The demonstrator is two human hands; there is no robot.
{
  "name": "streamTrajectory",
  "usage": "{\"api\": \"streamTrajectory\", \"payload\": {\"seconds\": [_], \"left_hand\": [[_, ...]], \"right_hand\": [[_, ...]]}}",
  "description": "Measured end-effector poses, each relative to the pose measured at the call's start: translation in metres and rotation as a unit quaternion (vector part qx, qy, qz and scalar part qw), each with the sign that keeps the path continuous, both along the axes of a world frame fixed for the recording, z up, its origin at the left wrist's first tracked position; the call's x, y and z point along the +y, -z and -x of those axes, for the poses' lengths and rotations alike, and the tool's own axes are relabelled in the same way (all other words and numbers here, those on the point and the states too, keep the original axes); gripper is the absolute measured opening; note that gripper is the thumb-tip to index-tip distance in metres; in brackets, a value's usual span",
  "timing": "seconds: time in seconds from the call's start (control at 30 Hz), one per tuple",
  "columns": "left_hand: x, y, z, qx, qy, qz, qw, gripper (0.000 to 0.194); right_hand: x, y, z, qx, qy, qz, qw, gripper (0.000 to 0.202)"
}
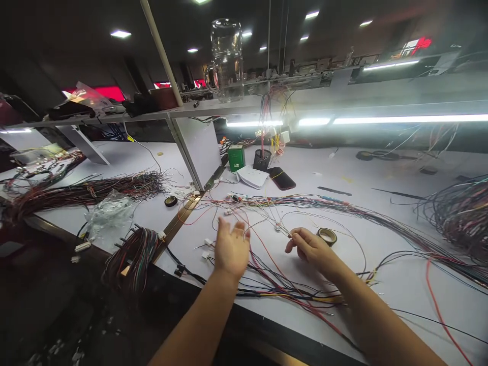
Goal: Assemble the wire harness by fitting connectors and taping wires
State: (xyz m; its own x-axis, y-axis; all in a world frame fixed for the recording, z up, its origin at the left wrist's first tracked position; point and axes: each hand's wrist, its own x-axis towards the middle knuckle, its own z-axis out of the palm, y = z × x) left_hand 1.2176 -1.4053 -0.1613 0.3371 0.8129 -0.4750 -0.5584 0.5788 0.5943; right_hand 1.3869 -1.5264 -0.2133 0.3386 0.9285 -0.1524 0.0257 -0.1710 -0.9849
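My left hand (pixel 232 250) is held palm up above the white worktop, fingers apart and slightly curled, with nothing seen in it. To its right, my right hand (pixel 313 252) pinches some thin wires (pixel 284 232) between thumb and fingertips. A small white connector (pixel 278 227) sits near the far end of those wires. Beneath both hands runs a loose harness of dark, red and yellow wires (pixel 282 294). White plug housings (pixel 208 242) lie just left of my left hand. Beyond my right fingers is a roll of tape (pixel 334 238).
A long wire bundle (pixel 305 201) crosses behind my hands toward a tangled coil (pixel 461 213) at right. A phone (pixel 282 178), green box (pixel 236 158) and mesh pen cup (pixel 262 160) stand farther back. Another coiled bundle (pixel 139 256) hangs over the front edge. A glass jug (pixel 227 61) tops the shelf.
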Motion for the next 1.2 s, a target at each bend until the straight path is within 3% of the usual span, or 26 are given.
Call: {"api": "streamTrajectory", "payload": {"seconds": [0.1,0.2,0.27,0.33,0.53,0.63,0.73,0.83,0.9,1.0,1.07,1.1,1.2], "left_hand": [[-0.028,0.021,-0.016,0.027,0.177,-0.033,0.983,0.035],[-0.036,0.038,-0.032,0.106,0.289,-0.196,0.931,0.029],[-0.033,0.046,-0.037,0.179,0.301,-0.274,0.895,0.031],[-0.026,0.050,-0.038,0.225,0.302,-0.300,0.876,0.033],[-0.020,0.052,-0.038,0.176,0.268,-0.268,0.908,0.037],[-0.022,0.052,-0.040,0.140,0.300,-0.212,0.920,0.037],[-0.026,0.053,-0.044,0.160,0.352,-0.228,0.894,0.035],[-0.032,0.054,-0.046,0.216,0.360,-0.283,0.862,0.031],[-0.034,0.049,-0.046,0.197,0.354,-0.271,0.873,0.024],[-0.018,0.032,-0.039,0.030,0.303,-0.144,0.942,0.010],[0.010,0.013,-0.028,-0.090,0.227,-0.068,0.967,0.010],[0.028,0.003,-0.021,-0.130,0.183,-0.066,0.972,0.013],[0.080,-0.021,0.005,-0.149,0.140,-0.084,0.975,0.020]], "right_hand": [[0.002,0.009,0.004,-0.065,-0.006,-0.018,0.998,0.031],[0.001,0.015,0.006,-0.097,-0.011,-0.034,0.995,0.026],[0.000,0.019,0.005,-0.045,0.004,-0.027,0.999,0.027],[-0.002,0.023,0.004,0.027,0.029,-0.022,0.999,0.035],[-0.006,0.028,-0.003,0.112,-0.009,-0.008,0.994,0.046],[-0.007,0.023,-0.002,0.098,0.028,-0.036,0.994,0.049],[-0.007,0.018,0.001,0.036,0.053,-0.055,0.996,0.050],[-0.005,0.016,0.001,-0.056,0.068,-0.031,0.996,0.047],[-0.005,0.016,-0.001,-0.095,0.072,-0.015,0.993,0.042],[-0.005,0.019,-0.005,-0.131,0.068,-0.003,0.989,0.036],[-0.005,0.022,-0.006,-0.154,0.066,0.011,0.986,0.033],[-0.004,0.023,-0.005,-0.165,0.063,0.020,0.984,0.033],[0.000,0.025,0.002,-0.199,0.045,0.036,0.978,0.033]]}}
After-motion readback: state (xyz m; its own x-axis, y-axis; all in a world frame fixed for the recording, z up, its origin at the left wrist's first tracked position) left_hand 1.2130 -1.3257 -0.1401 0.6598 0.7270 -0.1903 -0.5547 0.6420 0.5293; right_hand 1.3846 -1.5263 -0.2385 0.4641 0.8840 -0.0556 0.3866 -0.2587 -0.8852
